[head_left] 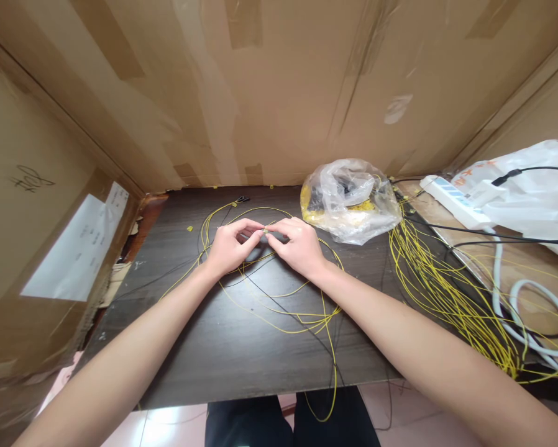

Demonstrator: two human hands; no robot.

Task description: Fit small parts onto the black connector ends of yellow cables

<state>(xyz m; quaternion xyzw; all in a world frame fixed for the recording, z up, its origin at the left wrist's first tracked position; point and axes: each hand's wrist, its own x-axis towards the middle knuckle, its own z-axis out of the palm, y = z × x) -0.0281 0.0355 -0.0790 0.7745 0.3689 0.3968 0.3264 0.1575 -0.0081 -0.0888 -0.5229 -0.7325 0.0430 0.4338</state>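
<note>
Over the middle of the dark table, my left hand point(232, 246) and my right hand point(298, 243) meet fingertip to fingertip. Both hands pinch a tiny yellow piece point(265, 231), which looks like a small tag or bit of tape; its exact kind is too small to make out. Thin yellow wires point(323, 320) lie in loose loops beneath and around the hands, and one hangs over the front edge. A thin black wire point(279, 303) runs among them. Behind my left hand lie small black wire ends point(243, 198) beside the yellow wires.
A clear plastic bag point(353, 220) with yellow and black contents stands at the back right. A thick bundle of yellow wires point(440, 285) spreads along the right side. Beyond it are a white power strip point(456, 202) and a white bag point(535, 180). Cardboard walls point(269, 93) enclose the table point(186, 360).
</note>
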